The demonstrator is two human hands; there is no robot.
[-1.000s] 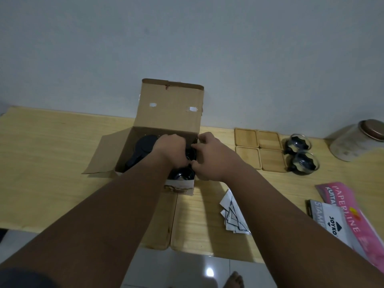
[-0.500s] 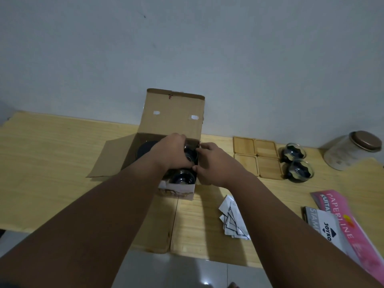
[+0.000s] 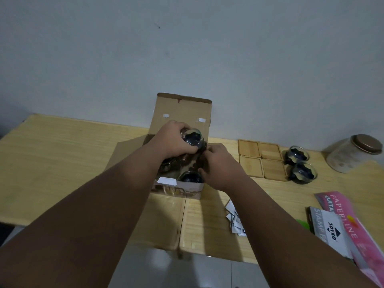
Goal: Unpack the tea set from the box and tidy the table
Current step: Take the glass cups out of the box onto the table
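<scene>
An open cardboard box stands on the wooden table with its lid flap upright. My left hand grips a glass cup stuffed with dark paper, lifted above the box opening. My right hand rests on the box's right edge, fingers curled against it. Another glass cup sits inside the box near its front wall. Two more glass cups stand on the table to the right, beside several square wooden coasters.
A lidded canister stands at the far right by the wall. Pink and white stationery packs lie at the right front edge. Folded white papers lie under my right forearm. The table's front edge runs close to my arms.
My left hand has lifted a glass cup up out of the box; before, both hands were down inside the opening. My right hand stays at the box's right edge.
</scene>
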